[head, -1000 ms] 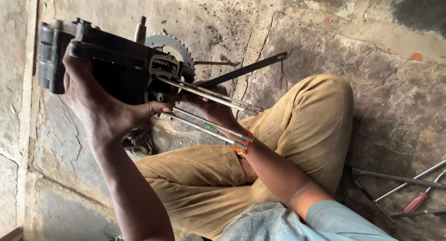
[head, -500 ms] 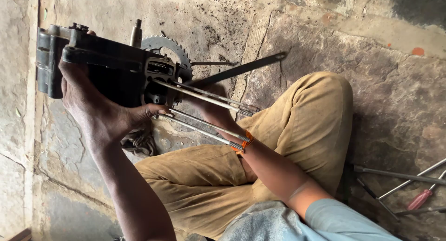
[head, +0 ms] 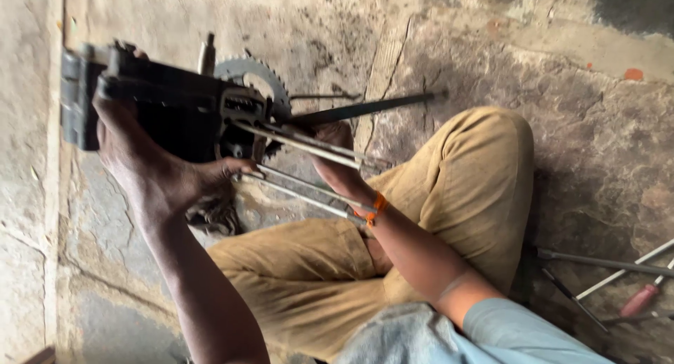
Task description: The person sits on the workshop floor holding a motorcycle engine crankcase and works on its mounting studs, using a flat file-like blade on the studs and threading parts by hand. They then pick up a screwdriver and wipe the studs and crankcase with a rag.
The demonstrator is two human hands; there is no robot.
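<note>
My left hand (head: 158,174) grips a black, boxy metal block (head: 175,118) from below, holding it off the ground. A toothed sprocket (head: 256,76) sits at the block's far side. Several long thin metal rods (head: 309,146) run from the block towards my lap. My right hand (head: 333,150), with an orange band at the wrist, is closed around these rods close to the block; its fingers are partly hidden behind them. A dark flat bar (head: 372,108) sticks out from the block to the right.
I sit on a rough stone floor (head: 562,125) with my knees in tan trousers (head: 449,195) bent under the work. Loose metal rods (head: 597,262) and a red-handled tool (head: 639,301) lie at the right edge. A greasy dark part (head: 214,216) lies under the block.
The block has shifted slightly up and to the left with my left hand; both hands keep their hold.
</note>
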